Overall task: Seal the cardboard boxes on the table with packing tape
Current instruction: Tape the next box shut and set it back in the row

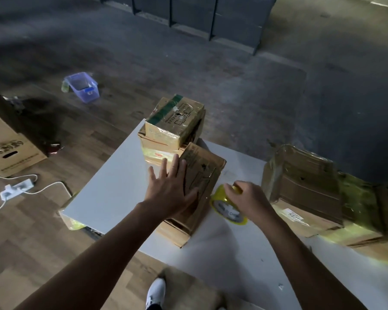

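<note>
Box [202, 175]: mid-table [112, 186], long axis running from near edge toward far edge, far end angled slightly right.
Left hand [173, 186]: flat on the box top, fingers straight and spread, arm stretched forward.
Tape roll [224, 209]: yellow, on its rim just right of the box, flat face toward the near edge.
Right hand [249, 195]: fingers curled over the roll, gripping it.
Stacked boxes [175, 121]: at the far edge.
</note>
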A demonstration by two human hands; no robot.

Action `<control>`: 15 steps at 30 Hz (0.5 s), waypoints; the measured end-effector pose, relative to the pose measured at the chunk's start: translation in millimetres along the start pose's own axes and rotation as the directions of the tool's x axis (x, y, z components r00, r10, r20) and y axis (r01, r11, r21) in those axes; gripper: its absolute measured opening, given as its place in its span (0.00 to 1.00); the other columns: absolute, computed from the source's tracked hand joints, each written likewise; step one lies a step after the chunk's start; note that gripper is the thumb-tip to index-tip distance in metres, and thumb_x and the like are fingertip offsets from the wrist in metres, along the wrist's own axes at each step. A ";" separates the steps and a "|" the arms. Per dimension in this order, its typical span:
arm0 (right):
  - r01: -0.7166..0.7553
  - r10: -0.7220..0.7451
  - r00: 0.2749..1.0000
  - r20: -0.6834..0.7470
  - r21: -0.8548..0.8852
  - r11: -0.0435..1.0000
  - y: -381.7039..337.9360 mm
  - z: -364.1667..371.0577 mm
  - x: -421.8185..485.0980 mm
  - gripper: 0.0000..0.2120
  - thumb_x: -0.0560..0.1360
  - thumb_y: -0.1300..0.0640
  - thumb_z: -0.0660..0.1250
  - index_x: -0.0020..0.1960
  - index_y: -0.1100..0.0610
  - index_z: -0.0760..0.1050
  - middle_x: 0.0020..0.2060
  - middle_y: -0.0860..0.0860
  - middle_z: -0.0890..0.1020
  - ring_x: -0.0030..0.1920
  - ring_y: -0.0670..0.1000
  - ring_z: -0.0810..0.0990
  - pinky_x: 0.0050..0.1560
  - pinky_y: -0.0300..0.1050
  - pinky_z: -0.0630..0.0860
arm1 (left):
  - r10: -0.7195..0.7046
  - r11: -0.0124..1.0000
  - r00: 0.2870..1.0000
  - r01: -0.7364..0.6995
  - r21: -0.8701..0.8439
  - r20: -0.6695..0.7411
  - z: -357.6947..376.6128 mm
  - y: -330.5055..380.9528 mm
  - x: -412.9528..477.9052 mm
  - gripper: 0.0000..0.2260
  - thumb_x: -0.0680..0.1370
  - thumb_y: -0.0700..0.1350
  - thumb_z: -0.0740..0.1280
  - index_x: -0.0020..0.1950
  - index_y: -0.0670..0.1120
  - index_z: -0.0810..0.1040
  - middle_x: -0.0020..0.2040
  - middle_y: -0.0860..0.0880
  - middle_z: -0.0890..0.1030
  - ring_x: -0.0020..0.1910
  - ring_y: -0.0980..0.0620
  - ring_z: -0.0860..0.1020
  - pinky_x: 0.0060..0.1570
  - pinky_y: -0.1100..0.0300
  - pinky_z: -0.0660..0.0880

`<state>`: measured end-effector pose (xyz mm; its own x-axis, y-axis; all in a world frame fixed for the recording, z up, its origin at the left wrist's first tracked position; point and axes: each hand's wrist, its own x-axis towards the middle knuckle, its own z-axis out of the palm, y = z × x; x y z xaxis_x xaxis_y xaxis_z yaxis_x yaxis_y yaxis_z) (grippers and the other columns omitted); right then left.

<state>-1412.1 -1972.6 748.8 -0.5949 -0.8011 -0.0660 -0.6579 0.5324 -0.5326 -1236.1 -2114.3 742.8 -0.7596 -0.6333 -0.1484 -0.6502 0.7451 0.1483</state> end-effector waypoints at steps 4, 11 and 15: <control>-0.012 0.011 0.999 0.030 0.034 0.999 -6.2 6.1 9.2 0.22 0.73 0.43 0.62 0.28 0.55 0.62 0.22 0.50 0.66 0.26 0.46 0.66 0.27 0.44 0.61 | -0.124 0.989 0.989 0.130 -0.075 0.082 -10.2 29.1 6.6 0.53 0.66 0.80 0.48 0.79 0.46 0.42 0.78 0.38 0.40 0.77 0.35 0.42 0.68 0.28 0.45; -0.014 0.010 0.999 0.049 0.078 0.997 -0.2 5.9 7.2 0.21 0.74 0.44 0.60 0.28 0.54 0.63 0.22 0.49 0.66 0.26 0.47 0.67 0.28 0.43 0.61 | -0.031 0.999 0.993 0.033 -0.021 0.115 -7.0 39.2 -0.3 0.55 0.65 0.76 0.62 0.78 0.47 0.39 0.78 0.41 0.36 0.75 0.30 0.39 0.65 0.25 0.50; -0.015 0.012 0.999 0.046 0.061 0.998 -1.8 1.1 4.4 0.21 0.76 0.45 0.61 0.29 0.54 0.61 0.23 0.50 0.65 0.28 0.50 0.68 0.29 0.44 0.60 | -0.059 0.998 0.997 0.057 0.028 0.054 -5.2 46.2 -3.0 0.54 0.64 0.76 0.63 0.78 0.47 0.44 0.79 0.42 0.43 0.74 0.30 0.48 0.64 0.31 0.63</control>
<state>-1413.0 -1977.4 748.6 -0.5813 -0.8061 -0.1111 -0.6196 0.5270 -0.5817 -1263.9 -2079.1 755.2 -0.7179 -0.6639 -0.2093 -0.6921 0.7131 0.1121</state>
